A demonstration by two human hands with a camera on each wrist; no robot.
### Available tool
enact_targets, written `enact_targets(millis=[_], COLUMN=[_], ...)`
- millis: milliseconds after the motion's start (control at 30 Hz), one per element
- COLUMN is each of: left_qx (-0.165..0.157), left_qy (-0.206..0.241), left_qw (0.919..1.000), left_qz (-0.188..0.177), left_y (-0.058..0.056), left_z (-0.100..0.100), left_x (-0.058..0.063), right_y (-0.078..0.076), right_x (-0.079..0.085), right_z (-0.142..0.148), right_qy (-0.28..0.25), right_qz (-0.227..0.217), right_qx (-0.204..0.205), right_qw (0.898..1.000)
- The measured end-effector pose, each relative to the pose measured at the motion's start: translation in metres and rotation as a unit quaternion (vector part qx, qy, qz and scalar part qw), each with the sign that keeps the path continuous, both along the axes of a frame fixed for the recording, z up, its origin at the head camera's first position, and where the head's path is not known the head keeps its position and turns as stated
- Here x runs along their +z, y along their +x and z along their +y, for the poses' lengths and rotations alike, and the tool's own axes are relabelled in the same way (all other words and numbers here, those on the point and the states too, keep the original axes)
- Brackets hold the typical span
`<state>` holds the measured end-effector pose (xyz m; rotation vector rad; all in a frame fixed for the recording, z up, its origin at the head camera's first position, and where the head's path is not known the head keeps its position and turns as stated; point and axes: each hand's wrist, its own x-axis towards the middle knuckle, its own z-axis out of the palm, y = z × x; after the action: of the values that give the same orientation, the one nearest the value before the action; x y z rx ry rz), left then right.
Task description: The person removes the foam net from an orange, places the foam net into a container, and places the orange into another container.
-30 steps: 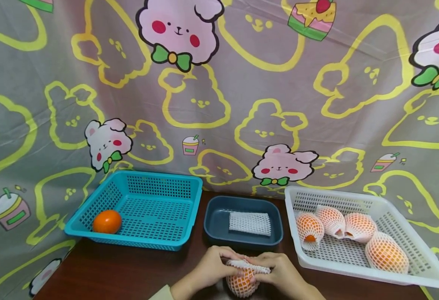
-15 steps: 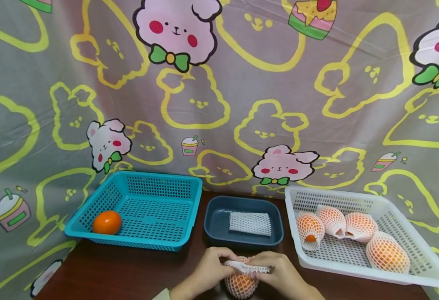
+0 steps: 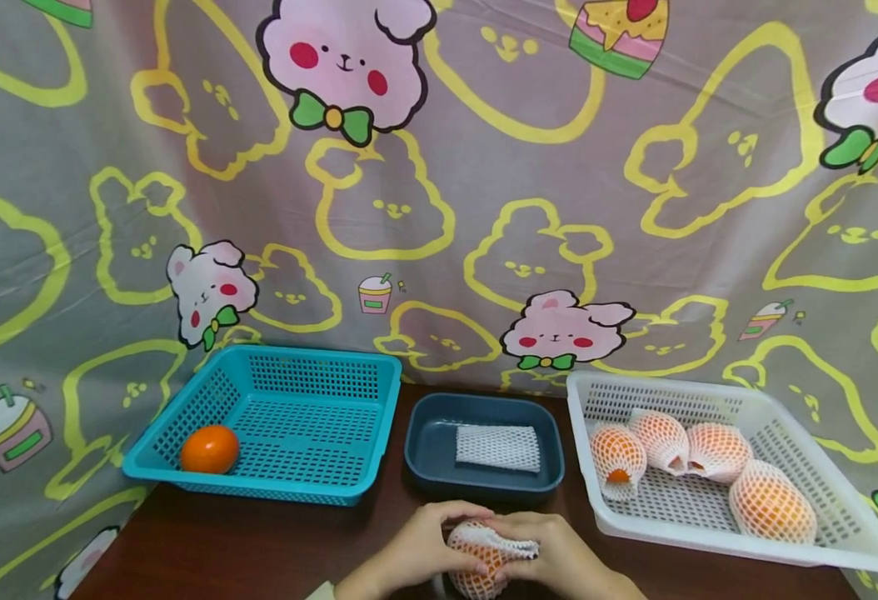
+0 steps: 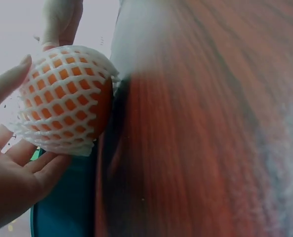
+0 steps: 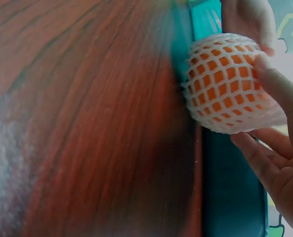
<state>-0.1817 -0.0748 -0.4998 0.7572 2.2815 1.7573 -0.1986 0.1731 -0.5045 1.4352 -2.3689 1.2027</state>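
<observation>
Low in the head view, an orange in a white foam net sleeve (image 3: 475, 563) is held between both hands over the dark table. My left hand (image 3: 426, 543) grips its left side, thumb in front and fingers behind. On the opposite side my right hand (image 3: 551, 546) holds it with thumb and fingers, beside a gathered edge of the net that sticks out to the right. In the left wrist view, bare orange peel (image 4: 104, 112) shows past the net's edge. Mesh covers most of the fruit in the right wrist view.
A turquoise basket (image 3: 300, 492) with one bare orange (image 3: 210, 450) stands at left. Behind my hands, a dark blue tray (image 3: 427, 479) holds flat white foam nets (image 3: 497, 447). The white basket (image 3: 671, 542) at right contains several net-wrapped oranges (image 3: 772, 504). A patterned cloth (image 3: 439, 192) hangs behind.
The net's folded edge, earlier bunched across the top between my hands, now lies spread over the fruit's upper left. My fingers have shifted around the orange; baskets and tray stay put.
</observation>
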Motion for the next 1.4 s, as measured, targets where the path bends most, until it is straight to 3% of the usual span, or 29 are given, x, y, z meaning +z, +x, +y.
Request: enact_targets(millis=[333,567,867,967,1100,1200,1400], left_qx=[0.037,0.054,0.067,0.069,0.076,0.067,0.011], left_qy=[-0.008,-0.003,0.007,0.017,0.033,0.026,-0.039], left_qw=[0.9990,0.9981,0.9948,0.9945,0.9957,0.9968,0.9989], left_qz=[0.022,0.030,0.076,0.076,0.042,0.035,0.024], left_y=[0.004,0.007,0.007,0.007,0.005,0.004,0.001], left_z=[0.008,0.012,0.008,0.008,0.009,0.007,0.001], left_x=[0.006,0.009,0.003,0.002,0.001,0.001,0.006], right_y=[0.002,0.001,-0.001,-0.001,0.000,0.001,0.001], right_x=[0.011,0.016,0.012,0.008,0.007,0.008,0.009], right_z=[0.000,-0.002,0.002,0.002,-0.001,-0.003,-0.004], right_qy=[-0.042,-0.034,0.021,0.015,-0.019,-0.042,-0.065], right_qz=[0.045,0.104,-0.028,-0.028,-0.019,-0.008,0.033], right_qx=[0.002,0.014,0.000,0.009,0.009,-0.002,-0.019], right_qw=[0.998,0.994,0.999,0.999,1.000,0.999,0.997])
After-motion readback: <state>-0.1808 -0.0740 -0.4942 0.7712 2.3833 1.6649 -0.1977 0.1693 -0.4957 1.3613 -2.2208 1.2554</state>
